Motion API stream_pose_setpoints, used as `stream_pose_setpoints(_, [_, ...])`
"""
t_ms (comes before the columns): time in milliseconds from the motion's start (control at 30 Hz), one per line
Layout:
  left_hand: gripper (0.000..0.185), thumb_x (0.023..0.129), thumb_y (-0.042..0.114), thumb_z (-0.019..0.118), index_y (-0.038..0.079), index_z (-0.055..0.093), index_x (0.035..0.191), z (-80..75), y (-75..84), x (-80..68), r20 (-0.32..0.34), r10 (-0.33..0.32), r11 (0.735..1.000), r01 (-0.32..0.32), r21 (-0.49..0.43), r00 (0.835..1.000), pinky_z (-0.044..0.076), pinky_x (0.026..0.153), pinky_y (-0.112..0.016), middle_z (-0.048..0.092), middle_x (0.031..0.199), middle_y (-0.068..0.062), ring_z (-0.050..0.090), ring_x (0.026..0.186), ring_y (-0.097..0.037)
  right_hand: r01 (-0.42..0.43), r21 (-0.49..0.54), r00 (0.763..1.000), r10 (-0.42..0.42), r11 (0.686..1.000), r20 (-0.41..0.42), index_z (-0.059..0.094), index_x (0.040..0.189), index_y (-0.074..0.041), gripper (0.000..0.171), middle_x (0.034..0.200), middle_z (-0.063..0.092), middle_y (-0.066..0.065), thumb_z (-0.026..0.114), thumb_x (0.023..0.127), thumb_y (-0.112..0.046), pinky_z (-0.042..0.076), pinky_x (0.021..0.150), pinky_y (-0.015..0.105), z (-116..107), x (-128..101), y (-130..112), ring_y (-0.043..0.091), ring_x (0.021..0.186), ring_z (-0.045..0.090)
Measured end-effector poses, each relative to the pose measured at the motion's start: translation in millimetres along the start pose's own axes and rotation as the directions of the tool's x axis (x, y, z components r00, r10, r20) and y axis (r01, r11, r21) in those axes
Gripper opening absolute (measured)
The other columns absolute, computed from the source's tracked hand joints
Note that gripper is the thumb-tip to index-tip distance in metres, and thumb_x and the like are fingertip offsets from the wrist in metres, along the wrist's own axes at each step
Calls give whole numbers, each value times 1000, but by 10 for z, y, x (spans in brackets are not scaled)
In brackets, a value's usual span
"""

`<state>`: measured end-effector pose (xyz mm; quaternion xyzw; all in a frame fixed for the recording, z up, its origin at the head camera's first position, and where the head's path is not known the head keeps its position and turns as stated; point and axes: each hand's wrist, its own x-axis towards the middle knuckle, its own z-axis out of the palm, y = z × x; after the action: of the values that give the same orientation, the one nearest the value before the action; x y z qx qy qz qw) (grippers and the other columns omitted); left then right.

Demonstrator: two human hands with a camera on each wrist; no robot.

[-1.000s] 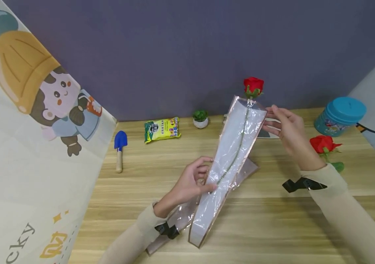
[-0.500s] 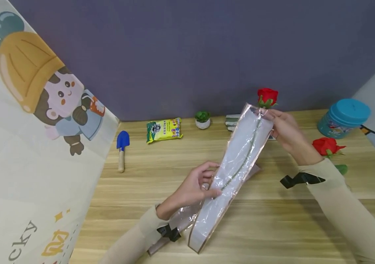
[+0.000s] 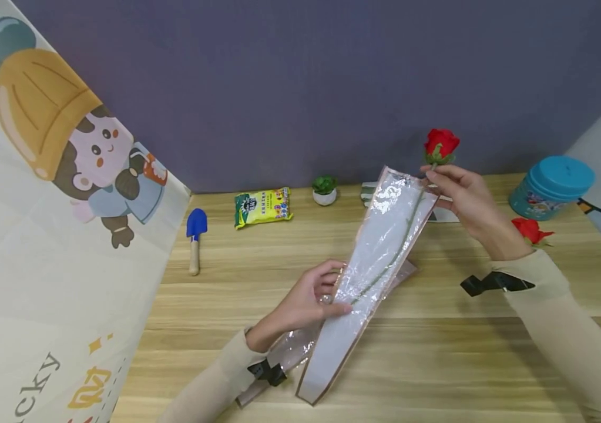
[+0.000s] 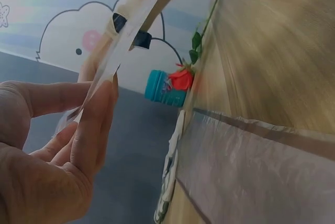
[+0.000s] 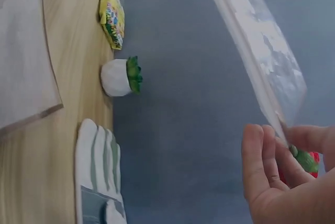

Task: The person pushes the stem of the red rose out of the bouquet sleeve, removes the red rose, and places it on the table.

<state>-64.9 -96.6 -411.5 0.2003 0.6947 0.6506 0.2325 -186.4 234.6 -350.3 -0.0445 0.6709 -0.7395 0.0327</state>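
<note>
A red rose has its long green stem inside a clear, white-backed flower sleeve with a copper-coloured edge. Its bloom stands out above the sleeve's open top. My left hand pinches the sleeve partway down, thumb on the front and fingers behind, as the left wrist view also shows. At the sleeve's mouth, my right hand pinches the stem just below the bloom between thumb and fingers. The bloom is mostly hidden behind the hand in the right wrist view.
Another flat sleeve lies on the table underneath. A second rose and a teal lidded tub are on the right. Along the back are striped gloves, a potted plant and a yellow packet. A toy shovel lies left.
The right hand first held the sleeve's top edge and now pinches the stem. The bloom has shifted right and sits a little farther from the sleeve's mouth. The left hand keeps its hold.
</note>
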Motion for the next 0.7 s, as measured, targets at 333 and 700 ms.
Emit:
stream_pose_setpoints(333, [68,83,-9,76,2,49,145,-81,-40,-96,8,-2,1000,1,14,1000,66,85,-33,68,129,-31,75,105,-20,43,158,999,-44,986,3,60,130,-10,31,120,67,-3,67,101,-17,66,76,25,-230,-10,-203,14,85,72])
stream_pose_setpoints(700, [68,83,-11,75,-2,48,144,-199,-42,-265,8,-44,998,44,42,999,66,83,-32,67,127,-33,73,102,-18,126,344,990,-97,930,-102,49,144,-11,50,91,73,10,64,98,3,68,73,33,-529,-34,-522,21,86,72])
